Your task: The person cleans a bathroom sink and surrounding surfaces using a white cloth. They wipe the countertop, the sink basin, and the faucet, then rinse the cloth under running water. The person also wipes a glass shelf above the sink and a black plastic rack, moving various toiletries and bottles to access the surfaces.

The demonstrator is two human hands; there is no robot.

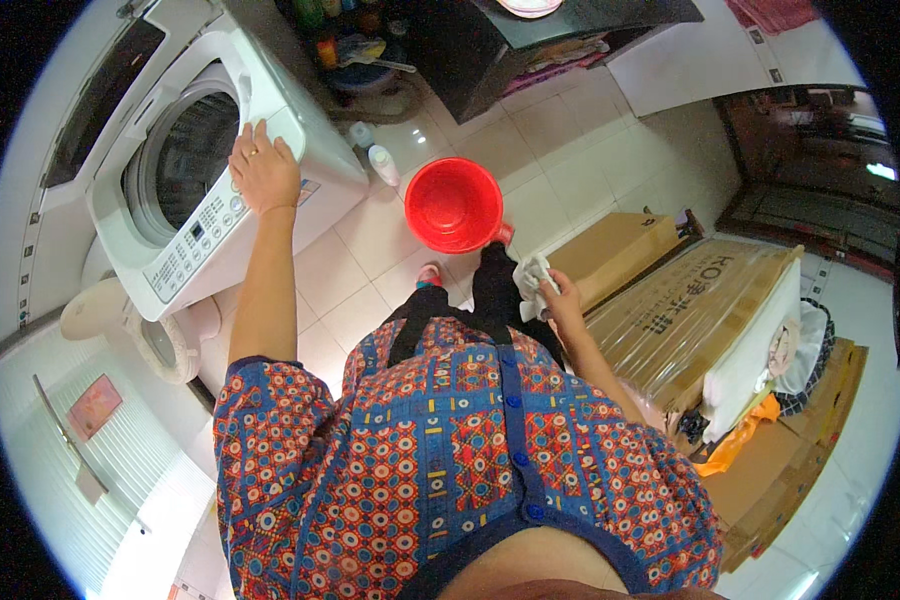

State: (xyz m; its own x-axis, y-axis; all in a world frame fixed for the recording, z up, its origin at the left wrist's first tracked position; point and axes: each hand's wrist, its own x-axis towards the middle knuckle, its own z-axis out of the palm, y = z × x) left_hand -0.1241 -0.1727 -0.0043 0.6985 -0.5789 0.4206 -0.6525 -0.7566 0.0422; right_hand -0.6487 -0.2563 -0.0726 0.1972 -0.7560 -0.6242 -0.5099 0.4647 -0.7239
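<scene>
My left hand (262, 170) rests flat on the front corner of a white top-loading washing machine (175, 160), beside its control panel (198, 235); the fingers are spread and hold nothing. The machine's lid is up and the dark drum is visible. My right hand (558, 291) is down by my side, closed around a crumpled white cloth (532, 277). A red plastic bucket (454, 204) stands on the tiled floor in front of my feet, apart from both hands.
Large cardboard boxes (670, 300) wrapped in clear film lie to my right, with clothes piled on them. A dark cabinet (500, 50) stands ahead, with bottles (383, 165) at its foot. A white wall and door (90, 470) are on my left.
</scene>
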